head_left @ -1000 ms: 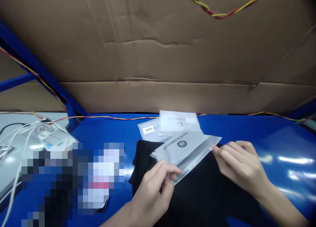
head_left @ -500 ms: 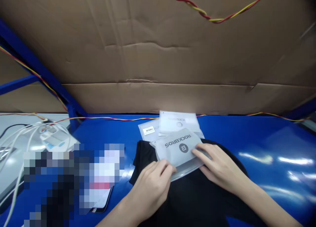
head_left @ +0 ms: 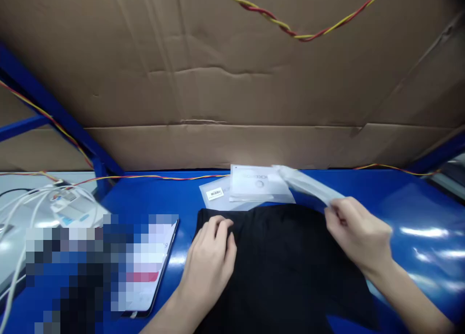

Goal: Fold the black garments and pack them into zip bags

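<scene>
Black fabric (head_left: 283, 261) lies spread on the blue table in front of me. My left hand (head_left: 214, 246) rests on its left part with the fingers curled; whether they pinch the cloth is hard to make out. To the right, my right hand (head_left: 358, 232) is closed on the end of a frosted plastic bag (head_left: 312, 186), seen nearly edge-on and slanting up to the left. Behind the fabric lie a white printed bag (head_left: 250, 182) and, partly under it, another frosted bag with a barcode label (head_left: 215, 194).
A phone (head_left: 160, 276), partly pixelated, lies on the blue table (head_left: 145, 193) at the left. White cables (head_left: 36, 198) bundle at the far left. A cardboard wall (head_left: 232, 96) stands behind, with a twisted red and yellow wire (head_left: 303, 37) across it.
The ROCKBROS bag has moved off the fabric to the right in my right hand, turning edge-on. My left hand has let go of it and moved left onto the fabric.
</scene>
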A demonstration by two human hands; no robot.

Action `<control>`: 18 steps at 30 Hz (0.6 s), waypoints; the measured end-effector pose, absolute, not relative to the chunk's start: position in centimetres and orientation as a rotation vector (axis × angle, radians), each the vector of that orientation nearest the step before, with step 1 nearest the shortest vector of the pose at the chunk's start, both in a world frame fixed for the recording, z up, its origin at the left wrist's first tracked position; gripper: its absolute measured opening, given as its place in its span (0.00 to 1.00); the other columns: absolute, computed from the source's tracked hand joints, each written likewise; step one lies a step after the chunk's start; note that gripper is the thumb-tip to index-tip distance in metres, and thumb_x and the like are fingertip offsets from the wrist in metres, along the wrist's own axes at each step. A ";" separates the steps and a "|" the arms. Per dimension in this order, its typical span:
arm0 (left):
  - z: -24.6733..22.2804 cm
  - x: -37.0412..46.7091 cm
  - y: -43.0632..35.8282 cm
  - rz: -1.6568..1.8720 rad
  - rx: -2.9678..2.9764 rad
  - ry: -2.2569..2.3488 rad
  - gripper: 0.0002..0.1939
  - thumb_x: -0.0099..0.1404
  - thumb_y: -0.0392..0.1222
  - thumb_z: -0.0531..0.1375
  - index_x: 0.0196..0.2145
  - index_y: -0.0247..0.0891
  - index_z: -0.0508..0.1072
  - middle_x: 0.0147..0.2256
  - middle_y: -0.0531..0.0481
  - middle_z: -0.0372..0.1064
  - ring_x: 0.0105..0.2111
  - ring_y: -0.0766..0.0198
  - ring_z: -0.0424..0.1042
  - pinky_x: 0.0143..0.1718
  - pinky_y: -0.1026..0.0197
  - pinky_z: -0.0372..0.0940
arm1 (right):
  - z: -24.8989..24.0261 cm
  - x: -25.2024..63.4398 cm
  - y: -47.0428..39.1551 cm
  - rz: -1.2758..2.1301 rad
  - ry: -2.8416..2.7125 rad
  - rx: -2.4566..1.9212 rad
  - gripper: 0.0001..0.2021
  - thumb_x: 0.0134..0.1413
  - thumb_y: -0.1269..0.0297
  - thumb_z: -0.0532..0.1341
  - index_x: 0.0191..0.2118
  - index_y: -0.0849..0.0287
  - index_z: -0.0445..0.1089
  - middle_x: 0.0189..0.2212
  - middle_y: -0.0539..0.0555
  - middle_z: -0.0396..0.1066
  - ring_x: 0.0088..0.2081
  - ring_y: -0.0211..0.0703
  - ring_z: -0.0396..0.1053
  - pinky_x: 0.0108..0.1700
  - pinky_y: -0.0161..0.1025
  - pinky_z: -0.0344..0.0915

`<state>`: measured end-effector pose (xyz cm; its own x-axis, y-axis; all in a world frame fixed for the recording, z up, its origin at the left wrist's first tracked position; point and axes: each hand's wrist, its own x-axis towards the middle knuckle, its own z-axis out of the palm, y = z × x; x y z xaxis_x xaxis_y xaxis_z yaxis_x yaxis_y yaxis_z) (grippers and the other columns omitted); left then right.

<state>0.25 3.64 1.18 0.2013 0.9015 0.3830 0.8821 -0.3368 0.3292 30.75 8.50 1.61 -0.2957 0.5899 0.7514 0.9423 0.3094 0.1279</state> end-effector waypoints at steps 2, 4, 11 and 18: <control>0.1 -0.2 4.1 0.685 2.477 1.954 0.14 0.68 0.36 0.50 0.49 0.35 0.67 0.50 0.38 0.67 0.49 0.49 0.69 0.46 0.47 0.67 | 2.0 32.4 9.1 -0.826 -1.861 -1.583 0.05 0.56 0.72 0.54 0.30 0.57 0.63 0.23 0.52 0.66 0.23 0.41 0.64 0.23 0.38 0.54; -1.0 -0.7 4.5 0.591 2.545 2.066 0.17 0.67 0.36 0.50 0.52 0.32 0.67 0.54 0.36 0.66 0.54 0.45 0.65 0.49 0.44 0.66 | 1.9 33.7 9.7 -0.761 -1.852 -1.761 0.04 0.57 0.70 0.54 0.31 0.56 0.62 0.24 0.53 0.67 0.21 0.41 0.62 0.20 0.38 0.49; -1.8 -2.9 6.0 0.576 2.619 2.095 0.21 0.67 0.34 0.48 0.55 0.30 0.66 0.55 0.36 0.65 0.59 0.42 0.59 0.52 0.43 0.63 | 0.6 33.5 10.9 -0.276 -2.169 -1.631 0.11 0.62 0.56 0.55 0.35 0.56 0.67 0.28 0.53 0.70 0.29 0.44 0.70 0.30 0.38 0.63; -0.1 -4.2 6.9 0.520 2.571 2.117 0.16 0.67 0.31 0.48 0.48 0.34 0.69 0.41 0.40 0.71 0.43 0.49 0.69 0.42 0.48 0.66 | -0.3 32.3 10.6 -0.057 -2.344 -1.466 0.08 0.62 0.65 0.53 0.37 0.59 0.69 0.34 0.55 0.70 0.35 0.45 0.70 0.37 0.42 0.66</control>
